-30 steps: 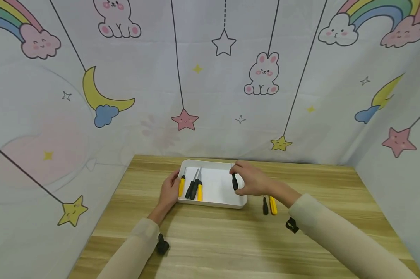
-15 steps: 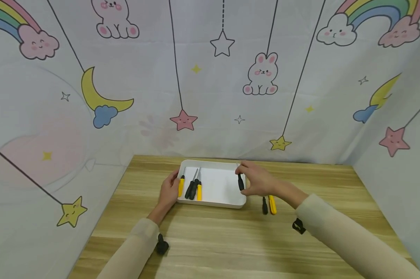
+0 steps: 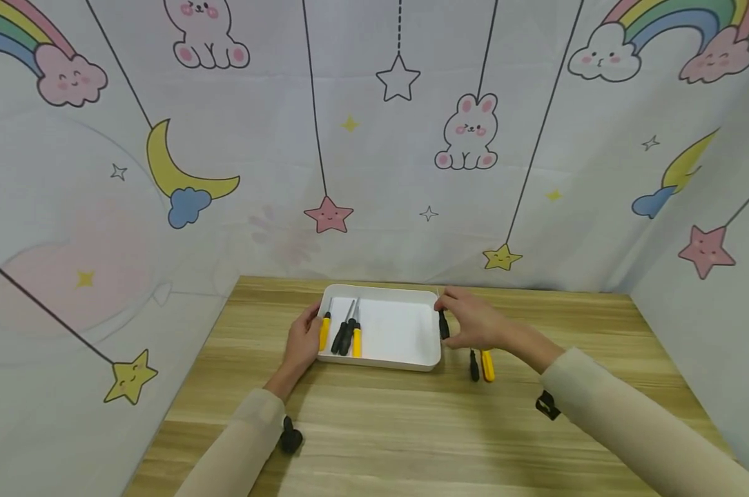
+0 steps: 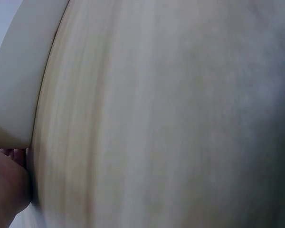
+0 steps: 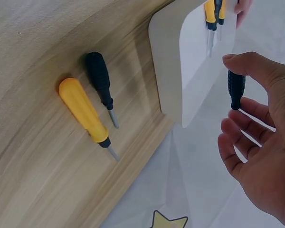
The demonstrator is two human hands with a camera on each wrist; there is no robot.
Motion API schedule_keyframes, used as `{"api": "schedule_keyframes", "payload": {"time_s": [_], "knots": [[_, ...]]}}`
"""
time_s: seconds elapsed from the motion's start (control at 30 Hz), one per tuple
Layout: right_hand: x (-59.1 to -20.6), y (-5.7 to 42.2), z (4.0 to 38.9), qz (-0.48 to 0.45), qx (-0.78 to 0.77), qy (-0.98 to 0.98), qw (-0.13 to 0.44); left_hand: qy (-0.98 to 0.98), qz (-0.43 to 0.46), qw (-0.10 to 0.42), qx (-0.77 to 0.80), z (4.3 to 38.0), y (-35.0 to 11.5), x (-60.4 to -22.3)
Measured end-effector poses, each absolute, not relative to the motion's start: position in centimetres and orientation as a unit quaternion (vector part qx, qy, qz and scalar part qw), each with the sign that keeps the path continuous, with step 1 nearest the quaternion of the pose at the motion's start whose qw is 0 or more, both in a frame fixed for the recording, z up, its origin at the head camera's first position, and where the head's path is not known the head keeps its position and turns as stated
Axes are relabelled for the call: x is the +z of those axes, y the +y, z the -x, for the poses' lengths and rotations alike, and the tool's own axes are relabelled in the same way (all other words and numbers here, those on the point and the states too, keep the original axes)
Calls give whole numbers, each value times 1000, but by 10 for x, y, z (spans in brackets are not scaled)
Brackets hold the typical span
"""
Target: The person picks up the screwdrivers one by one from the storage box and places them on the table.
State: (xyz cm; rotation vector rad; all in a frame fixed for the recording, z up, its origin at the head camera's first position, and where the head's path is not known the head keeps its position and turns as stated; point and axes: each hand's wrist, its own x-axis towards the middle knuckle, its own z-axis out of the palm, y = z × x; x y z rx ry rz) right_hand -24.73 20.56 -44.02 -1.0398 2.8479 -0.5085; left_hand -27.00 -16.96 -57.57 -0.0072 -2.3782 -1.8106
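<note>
A white tray (image 3: 405, 331) sits near the back of the wooden table. My left hand (image 3: 302, 340) grips its left side; in the left wrist view only part of that hand (image 4: 8, 183) shows, against the tray's outer wall. Just past the tray's right edge, my right hand (image 3: 473, 319) pinches a black-handled screwdriver (image 3: 444, 325) between thumb and fingers, above the table. The right wrist view shows its dark handle (image 5: 236, 89) by the thumb. At the tray's left end lie several screwdrivers, including a yellow one (image 3: 325, 333) and a black one (image 3: 346, 338).
On the table right of the tray lie a small black screwdriver (image 3: 474, 366) and a yellow screwdriver (image 3: 487, 366), side by side. A printed cloth (image 3: 374, 152) hangs behind the table's back edge. Bare wood (image 3: 399, 428) stretches in front of the tray.
My right hand has moved right with the black screwdriver, from over the tray's right end to just beyond its right edge. My left hand and the tray have stayed put.
</note>
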Motion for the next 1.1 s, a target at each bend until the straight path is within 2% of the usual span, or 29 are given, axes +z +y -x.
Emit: {"api": "schedule_keyframes", "payload": {"time_s": [0.73,1.1], "knots": [[-461,219,238,325,-169,930,12,-794,6,76,-603,270,-172,-576],[-477,223,232,306,-161,938,31,-798,-3,71,-598,271,-171,-578]]}}
